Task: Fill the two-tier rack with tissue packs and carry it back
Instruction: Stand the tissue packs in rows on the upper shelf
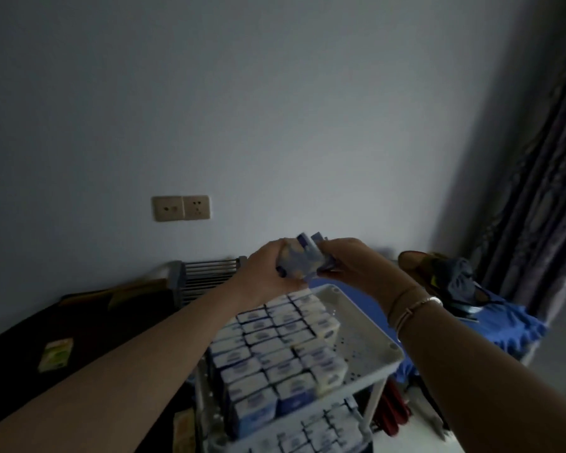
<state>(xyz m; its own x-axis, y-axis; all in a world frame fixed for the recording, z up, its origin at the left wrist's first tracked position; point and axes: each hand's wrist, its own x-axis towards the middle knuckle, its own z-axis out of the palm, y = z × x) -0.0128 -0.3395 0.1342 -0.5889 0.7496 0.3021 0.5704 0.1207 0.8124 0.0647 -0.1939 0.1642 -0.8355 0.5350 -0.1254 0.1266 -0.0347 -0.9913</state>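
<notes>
Both hands are raised above the far end of the two-tier rack (366, 322), and between them they hold a small bundle of tissue packs (303, 261). The left hand (268, 273) has its fingers curled round the bundle's left side; the right hand (350, 263) closes on its right side, though motion blur hides how each finger lies. The bundle sits directly in the grip, its long axis running roughly from one hand to the other, tilted a little.

The place it must go lies below and toward the person from the fingers. The rack's top tier already carries rows of packed tissue packs (275, 351) along its left and middle; the bare strip of white tray runs down its right side, under and just nearer than the right hand. That strip's long axis runs away from the person, so the bundle will probably need turning to line up with the standing rows. The right hand is the nearer of the two to the gap, and would likely guide the lowering while the left steadies. The lower tier (324, 429) also shows packs, but how full it is cannot be told.

The rack stands beside a dark bench (79, 322); blue cloth (490, 325) lies to its right.
</notes>
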